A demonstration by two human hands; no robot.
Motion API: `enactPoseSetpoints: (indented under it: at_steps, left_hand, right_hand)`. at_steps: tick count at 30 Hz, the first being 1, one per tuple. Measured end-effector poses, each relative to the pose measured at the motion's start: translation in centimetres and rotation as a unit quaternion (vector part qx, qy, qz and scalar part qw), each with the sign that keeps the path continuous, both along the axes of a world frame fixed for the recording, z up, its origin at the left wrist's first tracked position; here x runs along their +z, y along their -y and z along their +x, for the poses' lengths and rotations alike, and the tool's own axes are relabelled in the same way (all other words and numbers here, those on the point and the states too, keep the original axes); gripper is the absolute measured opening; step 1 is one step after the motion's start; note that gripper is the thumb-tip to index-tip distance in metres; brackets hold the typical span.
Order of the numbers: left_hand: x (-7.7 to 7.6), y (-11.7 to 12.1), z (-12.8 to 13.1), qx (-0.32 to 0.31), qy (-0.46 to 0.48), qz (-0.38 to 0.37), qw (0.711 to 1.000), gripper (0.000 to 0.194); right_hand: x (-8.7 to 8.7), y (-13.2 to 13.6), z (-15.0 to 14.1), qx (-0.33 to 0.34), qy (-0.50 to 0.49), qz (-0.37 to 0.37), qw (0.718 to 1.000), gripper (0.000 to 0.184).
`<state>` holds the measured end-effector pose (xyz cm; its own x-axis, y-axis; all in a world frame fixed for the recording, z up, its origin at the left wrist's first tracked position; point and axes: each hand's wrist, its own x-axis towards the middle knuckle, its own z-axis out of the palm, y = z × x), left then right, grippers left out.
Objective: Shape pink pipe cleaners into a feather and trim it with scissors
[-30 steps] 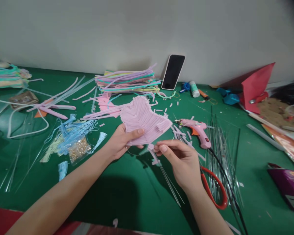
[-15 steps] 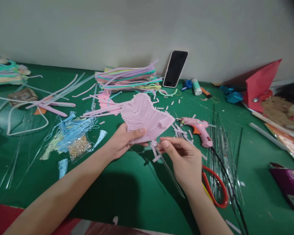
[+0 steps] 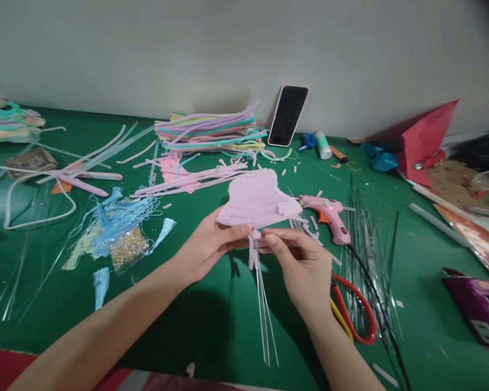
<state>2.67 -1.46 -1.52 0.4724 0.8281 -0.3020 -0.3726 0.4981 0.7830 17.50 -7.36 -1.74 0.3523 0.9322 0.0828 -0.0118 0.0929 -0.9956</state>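
Note:
A lilac piece made of rows of pipe cleaners (image 3: 256, 198), flared at its lower edge, is raised above the green table. My left hand (image 3: 214, 241) grips its lower left edge, thumb in front and fingers behind. Against that lower edge is a small lilac pipe-cleaner bow (image 3: 254, 235), its short tails pointing down. Several thin silver strands (image 3: 261, 304) hang below the bow. My right hand (image 3: 299, 260) pinches at the bow's right side with thumb and forefinger; its other fingers are curled and partly hidden.
Right of my hands lie a pink glue gun (image 3: 330, 217) with a black cord, red-handled scissors (image 3: 367, 312) and silver tinsel strands (image 3: 362, 260). Blue tassels (image 3: 122, 220) and a bag of gold beads (image 3: 127, 245) are left. Behind are bundled pipe cleaners (image 3: 212, 130) and a leaning phone (image 3: 288, 115).
The lilac piece has turned and shifted slightly right and down. The bow's tails and the silver strands have swung from slanting right to hanging nearly straight down. Both hands keep their grip.

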Motion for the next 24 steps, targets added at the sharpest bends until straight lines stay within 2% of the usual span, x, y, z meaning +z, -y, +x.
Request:
enactPoseSetpoints:
  at_steps: [6, 15, 18, 22, 24]
  left_hand:
    - [0.49, -0.04, -0.23, -0.002, -0.051, -0.003, 0.999, 0.047]
    - [-0.04, -0.08, -0.27, 0.067, -0.067, 0.168, 0.981, 0.052]
    - [-0.04, 0.27, -0.03, 0.067, -0.068, 0.166, 0.982, 0.063]
    - [0.31, 0.76, 0.34, 0.094, -0.086, 0.155, 0.980, 0.086]
    - [0.39, 0.80, 0.40, 0.107, -0.091, 0.158, 0.977, 0.090]
  right_hand:
    - [-0.07, 0.23, 0.19, 0.006, 0.022, 0.049, 0.999, 0.004]
    - [0.13, 0.25, 0.39, 0.021, 0.009, 0.076, 0.997, 0.012]
    - [0.10, 0.27, 0.41, 0.023, 0.019, 0.077, 0.997, 0.014]
    - [0.13, 0.32, 0.41, 0.024, 0.013, 0.077, 0.997, 0.013]
    - [0.12, 0.34, 0.39, 0.025, 0.008, 0.080, 0.996, 0.013]
